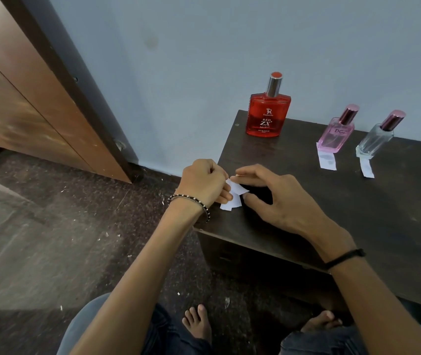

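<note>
Over the near left corner of a dark wooden table (332, 190), my left hand (204, 183) grips a few small white paper slips (232, 198) with curled fingers. My right hand (268, 193) pinches the top edge of one slip between thumb and forefinger. At the back of the table stand a red perfume bottle (268, 114), a pink bottle (336, 133) and a clear bottle (377, 137). A white slip (327, 160) lies tucked under the pink bottle, and another slip (367, 167) lies under the clear one.
A blue-grey wall (204, 60) runs behind the table. A wooden door (25, 98) stands at the left. The dark speckled floor (76, 239) carries scattered paper scraps. My bare feet (198, 324) are below the table's front edge.
</note>
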`<state>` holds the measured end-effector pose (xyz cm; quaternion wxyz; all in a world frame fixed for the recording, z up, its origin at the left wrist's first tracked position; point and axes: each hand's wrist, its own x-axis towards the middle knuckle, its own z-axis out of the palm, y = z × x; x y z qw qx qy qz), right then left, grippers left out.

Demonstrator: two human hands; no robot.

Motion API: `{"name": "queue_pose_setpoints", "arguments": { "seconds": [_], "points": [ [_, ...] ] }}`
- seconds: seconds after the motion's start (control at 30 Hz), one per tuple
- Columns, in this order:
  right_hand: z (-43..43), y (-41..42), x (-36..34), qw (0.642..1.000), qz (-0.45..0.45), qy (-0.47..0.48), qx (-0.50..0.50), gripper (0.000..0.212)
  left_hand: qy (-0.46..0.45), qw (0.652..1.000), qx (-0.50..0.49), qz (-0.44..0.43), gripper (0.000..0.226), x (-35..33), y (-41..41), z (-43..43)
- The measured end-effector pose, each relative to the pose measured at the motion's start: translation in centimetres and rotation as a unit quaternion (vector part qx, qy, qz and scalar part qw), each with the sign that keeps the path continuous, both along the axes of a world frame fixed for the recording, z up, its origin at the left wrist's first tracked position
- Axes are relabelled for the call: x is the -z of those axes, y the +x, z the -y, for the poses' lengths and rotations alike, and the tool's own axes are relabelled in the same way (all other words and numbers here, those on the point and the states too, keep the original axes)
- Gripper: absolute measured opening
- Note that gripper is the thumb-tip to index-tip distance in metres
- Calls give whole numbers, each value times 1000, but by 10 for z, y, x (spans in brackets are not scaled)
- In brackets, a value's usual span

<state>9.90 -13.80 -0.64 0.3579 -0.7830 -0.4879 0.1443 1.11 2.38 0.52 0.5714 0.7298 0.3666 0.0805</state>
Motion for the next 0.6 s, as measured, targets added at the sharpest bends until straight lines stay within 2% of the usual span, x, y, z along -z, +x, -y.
{"name": "queue_pose_setpoints", "arguments": {
  "seconds": [0.23, 0.43, 0.5, 0.6],
  "points": [
    [-4, 1, 2, 997, 6, 51, 59, 25, -14, 1000, -17, -7, 22, 3, 4, -3],
    [-4, 7, 2, 972, -100, 133, 164, 19, -18, 1000, -20, -12, 22, 4, 8, -4],
    [-1, 11, 1, 977, -106, 122, 138, 25, -15, 1000, -19, -10, 22, 4, 7, -4],
    [4, 11, 0, 996, -68, 45, 31, 43, -10, 1000, -15, -7, 23, 4, 7, -4]
  ]
}}
